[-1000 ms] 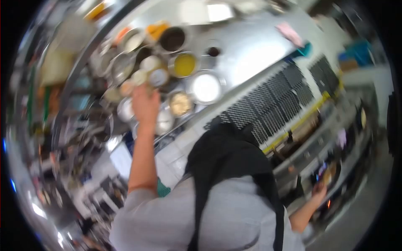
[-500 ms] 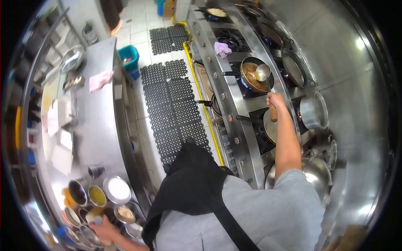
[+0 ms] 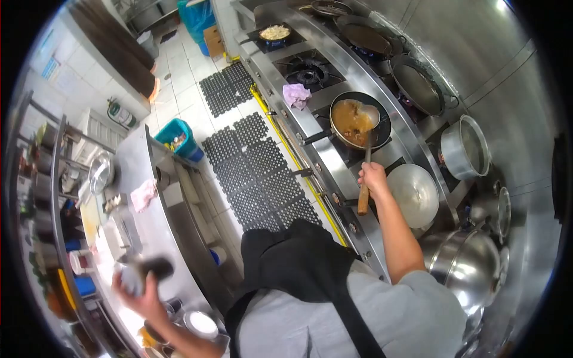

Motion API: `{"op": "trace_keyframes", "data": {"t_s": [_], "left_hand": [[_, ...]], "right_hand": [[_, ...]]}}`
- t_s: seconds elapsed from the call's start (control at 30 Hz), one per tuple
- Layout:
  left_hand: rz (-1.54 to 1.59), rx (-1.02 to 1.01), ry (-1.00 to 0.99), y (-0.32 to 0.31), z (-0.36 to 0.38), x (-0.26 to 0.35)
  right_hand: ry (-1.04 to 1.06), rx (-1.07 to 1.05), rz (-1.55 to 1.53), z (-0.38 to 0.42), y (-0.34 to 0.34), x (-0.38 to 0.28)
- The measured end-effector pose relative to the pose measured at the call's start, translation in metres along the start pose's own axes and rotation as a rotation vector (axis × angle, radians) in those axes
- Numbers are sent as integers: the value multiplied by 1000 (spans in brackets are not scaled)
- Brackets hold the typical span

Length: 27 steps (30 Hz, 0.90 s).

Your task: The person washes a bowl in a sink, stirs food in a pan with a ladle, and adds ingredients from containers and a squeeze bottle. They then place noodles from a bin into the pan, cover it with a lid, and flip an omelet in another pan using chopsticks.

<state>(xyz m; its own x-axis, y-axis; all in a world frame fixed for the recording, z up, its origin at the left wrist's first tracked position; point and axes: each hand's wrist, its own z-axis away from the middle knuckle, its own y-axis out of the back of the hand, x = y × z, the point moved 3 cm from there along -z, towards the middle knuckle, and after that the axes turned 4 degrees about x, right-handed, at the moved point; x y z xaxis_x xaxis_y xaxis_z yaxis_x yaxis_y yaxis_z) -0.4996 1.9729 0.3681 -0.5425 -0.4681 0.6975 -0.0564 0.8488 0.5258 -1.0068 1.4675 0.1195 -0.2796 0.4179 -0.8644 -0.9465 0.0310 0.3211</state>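
Observation:
My right hand (image 3: 373, 177) is closed round the wooden-handled ladle (image 3: 363, 198), whose bowl rests in the brown sauce of a black frying pan (image 3: 342, 141) on the stove. To the left, over the steel counter, my left hand (image 3: 142, 296) grips a pale, blurred container (image 3: 132, 280). A dark cylindrical thing (image 3: 159, 268), also smeared by motion, is beside its fingers; whether the two are one object I cannot tell. A lilac cloth (image 3: 296, 95) lies on the stove edge near the pan. Close to my right hand is a wide pale pan (image 3: 413, 196).
A small pan of pale food (image 3: 275, 33) sits on the far burner. A steel pot (image 3: 464, 147) and large bowls (image 3: 471, 262) stand on the right. Between counter and stove lie black floor mats (image 3: 253, 167); a teal bin (image 3: 177, 140) stands by the counter's end.
My left hand has risen from among the bowls and moved forward over the counter with the container. The ladle has shifted within the pan. The view has turned, showing more floor ahead.

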Motion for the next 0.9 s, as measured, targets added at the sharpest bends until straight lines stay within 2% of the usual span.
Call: {"op": "trace_keyframes", "data": {"t_s": [0.03, 0.07, 0.1, 0.13, 0.17, 0.23, 0.3, 0.37, 0.47, 0.6, 0.67, 0.7, 0.73, 0.77, 0.8, 0.83, 0.87, 0.9], "left_hand": [[64, -97, 3, -56, -14, 7], [69, -157, -148, -114, -25, 34], [190, -246, -193, -174, -37, 48], [192, -311, -135, -234, -41, 67], [253, -386, -261, -291, -47, 91], [450, -576, -332, -395, -50, 135], [540, -720, -386, -508, -48, 153], [565, -771, -522, -585, -47, 193], [604, -894, -599, -692, -43, 226], [620, -1011, -631, -784, -35, 225], [683, -1039, -584, -801, -34, 221], [740, -1031, -537, -805, -33, 220], [830, -1021, -432, -814, -26, 214], [844, -1054, -442, -822, -21, 206], [867, -1226, -360, -830, -17, 195], [887, -1390, -276, -840, -11, 187], [965, -1420, -244, -842, -8, 194], [864, -1455, -327, -846, -10, 198]], "right_hand": [[-101, -81, -185, 3, -9, -15], [-201, -164, -372, 4, -15, -27], [-201, -158, -396, -1, -13, -37], [-319, -281, -638, -4, -13, -43], [-436, -405, -883, -4, -14, -49], [-492, -410, -907, 1, -7, -69], [-470, -317, -858, 18, -2, -93], [-286, -184, -456, 36, 0, -121], [-258, -64, -323, 46, -6, -121], [-218, 104, -63, 65, -42, -138], [-179, 210, 115, 77, -62, -128], [-208, 236, 107, 83, -78, -115], [-48, 382, 263, 86, -95, -110], [113, 523, 425, 89, -110, -110], [-95, 473, 388, 90, -123, -100], [-107, 503, 381, 92, -131, -93], [-88, 527, 487, 91, -137, -88], [-70, 546, 593, 89, -140, -85]]}}
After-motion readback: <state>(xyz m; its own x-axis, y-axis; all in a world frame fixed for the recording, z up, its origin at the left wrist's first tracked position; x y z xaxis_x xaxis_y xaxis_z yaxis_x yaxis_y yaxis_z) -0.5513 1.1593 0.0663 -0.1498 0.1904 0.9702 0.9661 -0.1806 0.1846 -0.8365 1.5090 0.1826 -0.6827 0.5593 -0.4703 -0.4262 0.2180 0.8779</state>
